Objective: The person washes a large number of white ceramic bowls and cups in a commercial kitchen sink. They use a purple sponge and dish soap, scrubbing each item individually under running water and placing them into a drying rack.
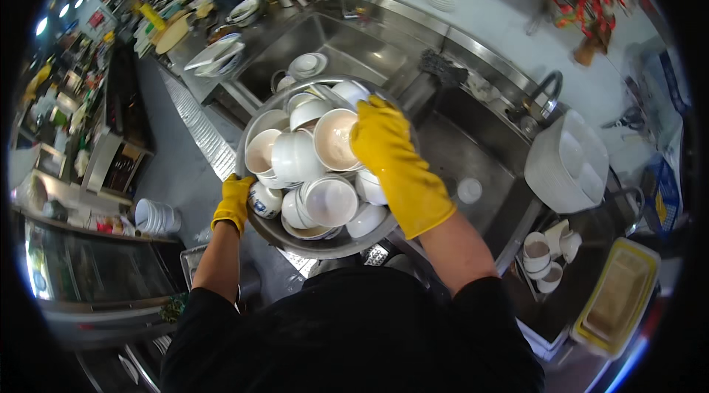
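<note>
A large round metal basin point(317, 250) sits before me, heaped with white bowls point(298, 157) stacked and tilted every way. A bowl with a dark blue pattern point(264, 200) lies low on its left side. My left hand point(233, 200), in a yellow rubber glove, is closed round the basin's left rim. At the upper right of the heap, my right hand point(385, 140), gloved alike, is closed against the edge of a white bowl point(336, 139) with a cream inside. Its fingertips are partly hidden, and it covers part of the basin's rim.
Behind the basin is a steel sink point(347, 42) holding small dishes point(307, 65). A second sink point(465, 135) lies to the right with a small white cup point(469, 190). White plastic containers point(567, 164), bowls point(543, 260) and a yellow-rimmed tub point(619, 297) stand farther right.
</note>
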Motion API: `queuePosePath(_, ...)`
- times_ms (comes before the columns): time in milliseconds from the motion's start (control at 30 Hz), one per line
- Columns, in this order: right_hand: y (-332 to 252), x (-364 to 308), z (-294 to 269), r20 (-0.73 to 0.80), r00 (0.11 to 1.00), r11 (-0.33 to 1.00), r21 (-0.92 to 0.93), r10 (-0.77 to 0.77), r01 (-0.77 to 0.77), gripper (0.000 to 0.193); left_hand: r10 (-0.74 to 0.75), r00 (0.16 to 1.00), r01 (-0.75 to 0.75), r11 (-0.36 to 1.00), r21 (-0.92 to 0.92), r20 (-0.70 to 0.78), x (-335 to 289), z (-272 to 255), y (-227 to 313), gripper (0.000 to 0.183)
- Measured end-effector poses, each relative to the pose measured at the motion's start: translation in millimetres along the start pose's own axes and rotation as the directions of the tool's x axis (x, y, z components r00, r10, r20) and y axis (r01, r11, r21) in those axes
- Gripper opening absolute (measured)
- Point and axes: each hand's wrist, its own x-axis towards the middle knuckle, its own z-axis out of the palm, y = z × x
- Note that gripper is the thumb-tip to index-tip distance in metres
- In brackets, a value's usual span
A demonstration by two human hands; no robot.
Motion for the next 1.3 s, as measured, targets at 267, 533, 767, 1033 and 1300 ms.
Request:
queuePosePath(267, -4.2, -38.3, -62.4, -0.228, 0.955, 0.855, 0.517, 0.188, -0.045, 0.056, 0.088, 0.995, -0.088, 0.996, -0.002, 0.037, 51.2, -30.2, -56.2, 0.036)
queuePosePath(533, 274.3, -225.6, 7.4, 0.015, 0.594, 0.589, 0.115, 0.804, -0.800, 0.073, 0.204, 0.978, -0.208, 0.975, 0.084, 0.053, 75.8, -44.5, -78.4, 0.031)
queuePosePath(767, 384.0, -259.7, 49.4, 0.152, 0.569, 0.571, -0.441, 0.808, -0.692, 0.091, 0.040, 0.999, -0.042, 0.977, 0.211, 0.015, 81.8, -110.1, -112.5, 0.040)
queuePosePath(1033, 406.2, -245.6, 152.4, 0.035, 0.137, 0.141, -0.232, 0.990, -0.963, 0.055, -0.121, 0.991, 0.129, 0.980, 0.153, -0.066, -4.3, -77.3, -43.0, 0.044)
queuePosePath(1300, 387.5, -265.5, 81.4, 0.392, 0.189, 0.171, 0.082, 0.900, -0.982, 0.070, 0.047, 0.993, 0.015, 0.865, 0.502, -0.110, 34.5, -105.2, -70.2, 0.039)
